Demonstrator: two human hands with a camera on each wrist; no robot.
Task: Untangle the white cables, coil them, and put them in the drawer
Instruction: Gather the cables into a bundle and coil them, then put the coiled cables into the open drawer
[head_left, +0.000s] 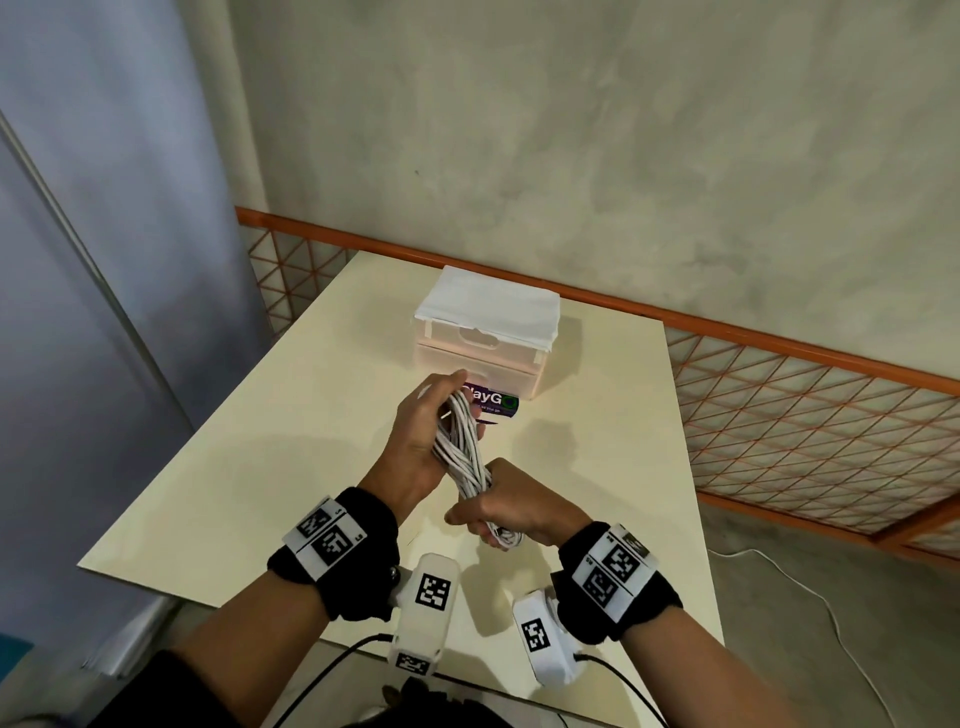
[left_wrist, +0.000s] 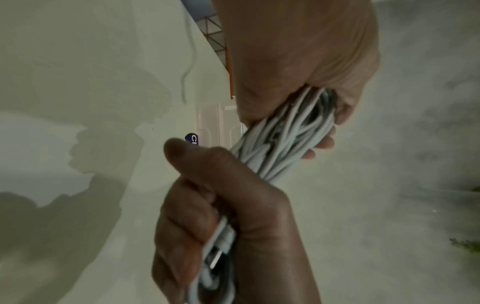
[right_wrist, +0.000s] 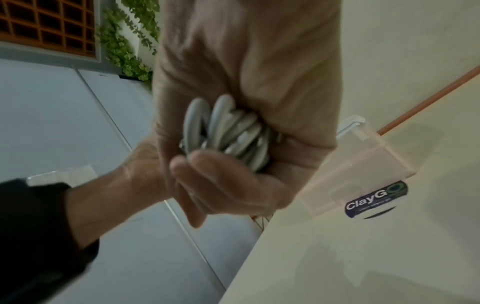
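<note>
A bundle of coiled white cables (head_left: 460, 452) hangs above the cream table (head_left: 249, 467), stretched between both hands. My left hand (head_left: 421, 436) grips its far end, fingers curled round the strands (left_wrist: 280, 144). My right hand (head_left: 511, 506) grips the near end, where the loops (right_wrist: 228, 131) bunch in its fist and a metal plug (left_wrist: 217, 257) shows. Behind the hands stands the small translucent drawer unit (head_left: 483, 343), white cloth on top, with both drawers pushed in. A purple ClayGo label (head_left: 493, 402) lies at its base.
An orange lattice railing (head_left: 779, 415) runs behind and to the right of the table. A grey panel (head_left: 104, 260) stands at the left. A loose white cord (head_left: 810, 587) trails on the floor to the right. Black leads run from both wrist cameras over the near table edge.
</note>
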